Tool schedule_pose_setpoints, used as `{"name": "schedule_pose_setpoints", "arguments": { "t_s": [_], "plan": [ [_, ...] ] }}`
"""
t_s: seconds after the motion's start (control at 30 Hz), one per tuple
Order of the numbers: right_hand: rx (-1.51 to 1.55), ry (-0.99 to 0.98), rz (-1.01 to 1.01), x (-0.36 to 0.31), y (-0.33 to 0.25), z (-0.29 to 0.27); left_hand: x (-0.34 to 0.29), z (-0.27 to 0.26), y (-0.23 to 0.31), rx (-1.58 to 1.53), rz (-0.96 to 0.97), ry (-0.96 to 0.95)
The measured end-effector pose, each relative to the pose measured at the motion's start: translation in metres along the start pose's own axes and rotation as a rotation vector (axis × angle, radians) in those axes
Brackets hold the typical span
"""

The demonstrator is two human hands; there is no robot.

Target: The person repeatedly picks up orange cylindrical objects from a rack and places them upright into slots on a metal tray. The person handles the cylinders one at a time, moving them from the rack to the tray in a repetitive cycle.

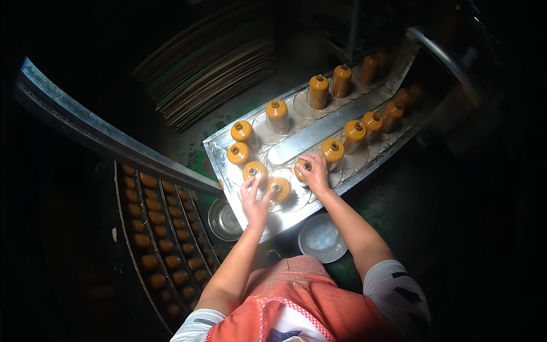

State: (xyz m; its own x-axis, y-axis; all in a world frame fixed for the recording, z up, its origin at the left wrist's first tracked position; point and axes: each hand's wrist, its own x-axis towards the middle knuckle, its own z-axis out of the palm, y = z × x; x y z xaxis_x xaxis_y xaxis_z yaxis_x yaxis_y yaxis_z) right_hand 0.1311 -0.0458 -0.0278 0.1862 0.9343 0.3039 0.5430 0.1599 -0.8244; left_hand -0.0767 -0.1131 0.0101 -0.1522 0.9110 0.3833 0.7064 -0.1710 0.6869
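Both hands work among orange-brown bottles at the near end of a metal-rimmed counter (285,215). Curled around the upper part of a right-side bottle (307,166), the right hand (317,174) appears to grip it. Spread and bent at two neighbouring bottles, the left hand (254,204) has fingers by the farther one (255,170) and its thumb by the nearer one (280,190); whether it grips either, I cannot tell. All three stand upright.

Knocking is the likeliest trouble: with the left-hand pair so close together, a sideways push on one could topple its neighbour. Rough finger contact might also smear the colour, should that be a wet coating. The next bottle (333,150) stands just beside the right hand, limiting outward movement.

The widest gap lies between the hands. A flat central strip (307,141) divides the bottle rows, while the near edge drops toward a steel bowl (216,219) and a pale basin (303,246).
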Motion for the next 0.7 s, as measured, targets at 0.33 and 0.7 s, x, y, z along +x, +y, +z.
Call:
{"name": "schedule_pose_setpoints", "arguments": {
  "t_s": [0.33,0.7],
  "plan": [
    [-0.038,0.045,0.022,0.03,0.034,-0.029,0.027,0.017,-0.013,-0.07,-0.125,-0.206],
    [-0.247,0.294,0.14,0.047,0.064,-0.074,-0.014,0.016,0.029,-0.086,-0.036,-0.204]
  ]
}}
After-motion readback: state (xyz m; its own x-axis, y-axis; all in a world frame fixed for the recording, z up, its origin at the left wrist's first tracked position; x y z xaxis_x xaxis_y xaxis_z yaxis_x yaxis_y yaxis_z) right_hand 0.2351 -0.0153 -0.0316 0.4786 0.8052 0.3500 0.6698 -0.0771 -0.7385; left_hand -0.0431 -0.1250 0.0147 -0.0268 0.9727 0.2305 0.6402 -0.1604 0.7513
